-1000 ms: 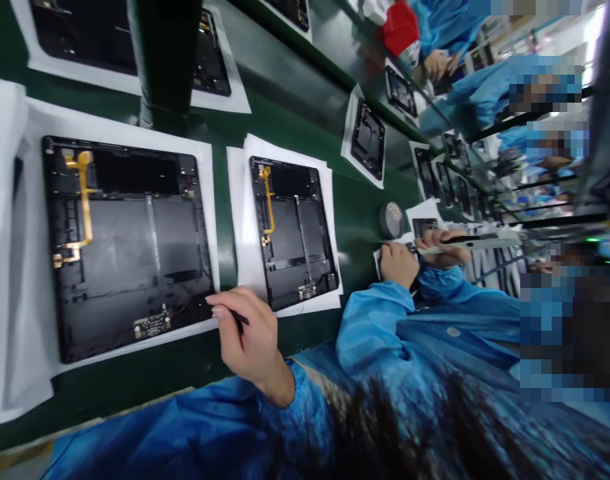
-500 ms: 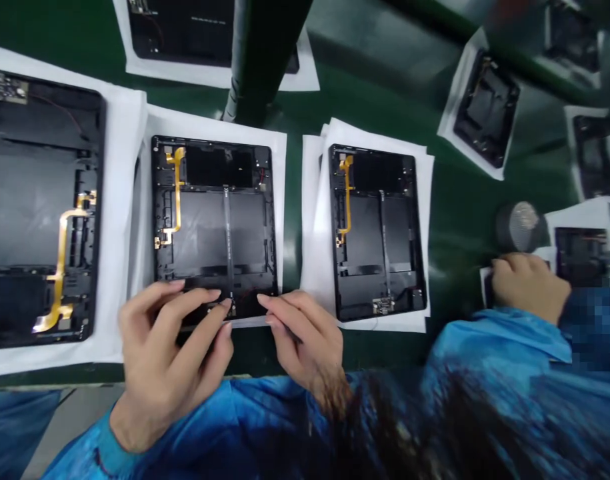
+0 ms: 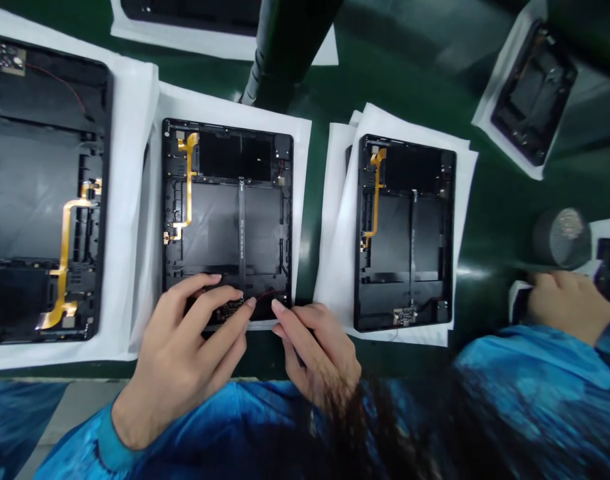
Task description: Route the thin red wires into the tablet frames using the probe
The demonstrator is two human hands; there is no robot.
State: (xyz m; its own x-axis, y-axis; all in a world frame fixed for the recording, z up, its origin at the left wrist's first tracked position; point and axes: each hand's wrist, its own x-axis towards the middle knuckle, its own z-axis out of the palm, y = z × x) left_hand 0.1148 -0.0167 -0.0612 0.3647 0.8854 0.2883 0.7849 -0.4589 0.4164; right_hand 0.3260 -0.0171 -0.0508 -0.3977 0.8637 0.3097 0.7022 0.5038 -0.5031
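A black tablet back housing point(image 3: 212, 220) lies open side up in the middle, with an orange flex cable point(image 3: 189, 193) along its left and a dark ribbon cable point(image 3: 242, 230) down its centre. Over its lower edge my left hand point(image 3: 182, 347) is spread, fingertips resting at a small circuit board point(image 3: 231, 309) that they partly cover. From that board a thin red wire point(image 3: 267, 293) runs right. My right hand point(image 3: 319, 347) is at the lower right corner, thumb and forefinger pinched together; whatever lies between them is too small to make out.
White sheets point(image 3: 305, 160) lie under the housings on the green table point(image 3: 315, 220). Similar housings stand left point(image 3: 39, 173) and right point(image 3: 385, 233). A post point(image 3: 285, 53) rises behind. At far right, a co-worker's hand point(image 3: 569, 303) is near a round dark container point(image 3: 562, 237).
The view has shifted, so the housings at right sit farther right. Both hands stay at the housing's lower edge; more of the circuit board and red wire shows between them.
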